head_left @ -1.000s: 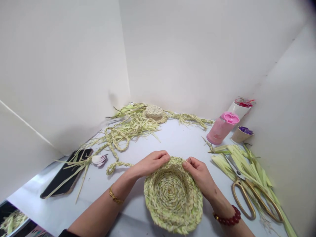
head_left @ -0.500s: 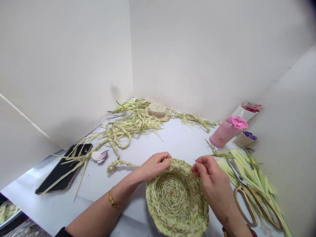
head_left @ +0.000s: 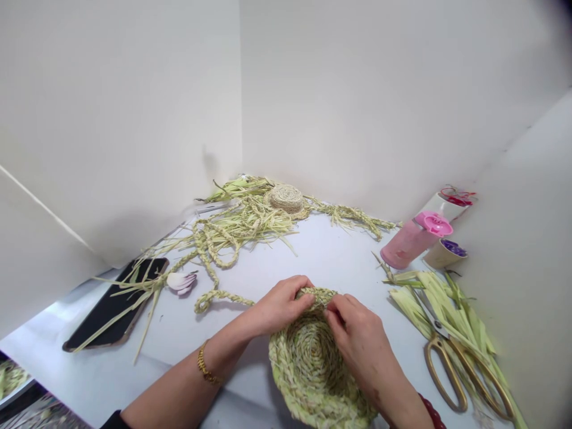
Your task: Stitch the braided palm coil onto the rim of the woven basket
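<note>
So the woven bowl [head_left: 313, 351] sits over the near edge of the table [head_left: 268, 268], hollow side toward me. Left hand [head_left: 281, 305] reaches in slantwise, fingers over the far rim, thumb inside, pinching it. Right hand [head_left: 360, 328] arches in alongside, fingertips pressed together there, can't tell around what.

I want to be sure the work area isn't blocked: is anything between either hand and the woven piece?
Nothing visible is. The left hand grips the far rim of the woven piece, and the right hand is at that rim too. The scissors lie off to the right, apart from it.
</note>
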The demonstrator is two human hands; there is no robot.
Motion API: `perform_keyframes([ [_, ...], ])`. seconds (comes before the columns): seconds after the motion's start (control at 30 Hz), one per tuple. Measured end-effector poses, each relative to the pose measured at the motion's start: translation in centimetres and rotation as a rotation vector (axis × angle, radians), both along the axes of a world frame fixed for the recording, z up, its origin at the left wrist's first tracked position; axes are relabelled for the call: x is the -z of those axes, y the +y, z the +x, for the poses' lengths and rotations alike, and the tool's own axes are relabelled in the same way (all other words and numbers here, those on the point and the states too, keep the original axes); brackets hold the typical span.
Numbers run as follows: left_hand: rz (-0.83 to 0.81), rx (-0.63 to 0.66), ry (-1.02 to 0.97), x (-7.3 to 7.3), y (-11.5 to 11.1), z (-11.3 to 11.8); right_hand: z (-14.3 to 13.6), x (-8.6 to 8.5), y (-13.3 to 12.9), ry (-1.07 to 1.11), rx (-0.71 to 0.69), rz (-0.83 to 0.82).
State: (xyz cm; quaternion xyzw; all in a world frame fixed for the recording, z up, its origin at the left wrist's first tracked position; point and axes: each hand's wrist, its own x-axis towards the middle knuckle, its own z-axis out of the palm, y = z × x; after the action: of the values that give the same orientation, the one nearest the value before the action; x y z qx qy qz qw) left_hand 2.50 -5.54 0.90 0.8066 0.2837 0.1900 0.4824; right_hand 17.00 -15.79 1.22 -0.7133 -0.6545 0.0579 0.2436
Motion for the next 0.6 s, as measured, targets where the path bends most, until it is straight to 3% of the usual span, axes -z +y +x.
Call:
perform_keyframes([
  [0.27, 0.029, -0.029, 0.002, 1.0, 0.1, 0.0, -0.1, 0.0, 0.5, 0.03, 0.0, -0.029],
  [0.6, -0.137, 0.003, 0.025, 1.1, 0.3, 0.1, -0.5, 1.0, 0.4, 0.074, 0.068, 0.048],
])
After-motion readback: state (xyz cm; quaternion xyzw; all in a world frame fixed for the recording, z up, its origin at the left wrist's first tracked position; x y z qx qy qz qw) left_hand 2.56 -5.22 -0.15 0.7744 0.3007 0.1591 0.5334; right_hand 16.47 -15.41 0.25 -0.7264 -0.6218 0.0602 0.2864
